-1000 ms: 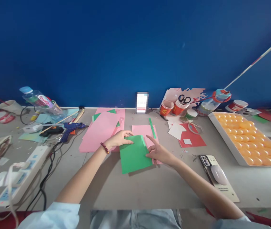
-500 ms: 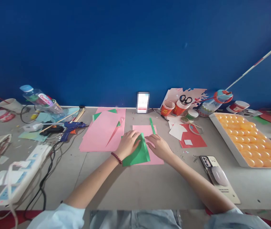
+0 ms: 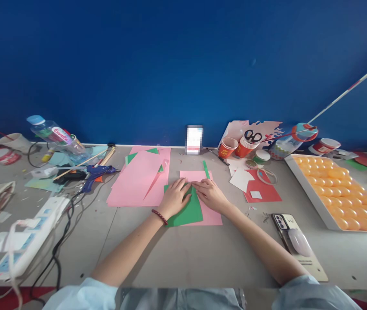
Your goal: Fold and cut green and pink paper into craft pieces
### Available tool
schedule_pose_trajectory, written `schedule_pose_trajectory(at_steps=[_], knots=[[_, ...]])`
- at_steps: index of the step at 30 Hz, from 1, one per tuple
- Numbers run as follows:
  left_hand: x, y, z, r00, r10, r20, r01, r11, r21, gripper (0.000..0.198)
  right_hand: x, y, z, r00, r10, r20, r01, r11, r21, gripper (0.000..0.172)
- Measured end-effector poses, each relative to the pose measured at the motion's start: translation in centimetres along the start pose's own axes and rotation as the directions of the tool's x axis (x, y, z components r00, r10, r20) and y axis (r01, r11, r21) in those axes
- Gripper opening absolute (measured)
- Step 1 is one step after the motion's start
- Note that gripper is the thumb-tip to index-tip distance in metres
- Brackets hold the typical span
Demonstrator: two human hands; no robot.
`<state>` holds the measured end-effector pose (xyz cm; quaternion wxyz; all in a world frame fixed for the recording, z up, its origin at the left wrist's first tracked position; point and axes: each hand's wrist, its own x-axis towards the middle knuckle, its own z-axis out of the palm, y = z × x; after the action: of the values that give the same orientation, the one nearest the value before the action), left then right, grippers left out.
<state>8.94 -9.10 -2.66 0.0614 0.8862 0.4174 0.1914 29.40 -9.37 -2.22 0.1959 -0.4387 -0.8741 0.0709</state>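
A sheet of green paper lies over a smaller pink sheet on the table in front of me. My left hand lies flat on the green paper's upper left part, fingers stretched out and holding nothing. At the paper's upper right edge, my right hand rests with its fingers extended, the fingertips of both hands nearly meeting. My fingers cover the upper edge of the green sheet. Just beyond the right hand lies a narrow green paper strip.
To the left are large pink sheets, a blue glue gun and a power strip. Red paper cups, red paper, a phone and a tray of orange balls stand rightward. A screen leans at the wall.
The raised flap along the green paper's right edge no longer shows, and the sheet looks flat there. My right hand has moved left onto the paper, closer to my left hand.
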Motion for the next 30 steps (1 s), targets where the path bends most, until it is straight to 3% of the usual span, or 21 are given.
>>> schedule_pose_trajectory(at_steps=[6,17,30], knots=[[-0.1,-0.1,0.2,1.0,-0.007,-0.004,0.007,1.0,-0.01,0.038,-0.1,0.5,-0.5,0.997,-0.077,0.001,0.077,0.997,0.026,0.041],[-0.3,0.5,1.0,0.999,-0.041,-0.029,0.041,0.999,-0.019,0.037,-0.8,-1.0,0.6,0.999,0.04,-0.008,-0.041,0.996,-0.079,0.042],[0.0,1.2,-0.4,0.998,-0.037,-0.045,0.034,0.997,-0.062,0.037,-0.1,0.0,1.4,0.947,0.242,-0.211,-0.177,0.942,0.286,0.024]])
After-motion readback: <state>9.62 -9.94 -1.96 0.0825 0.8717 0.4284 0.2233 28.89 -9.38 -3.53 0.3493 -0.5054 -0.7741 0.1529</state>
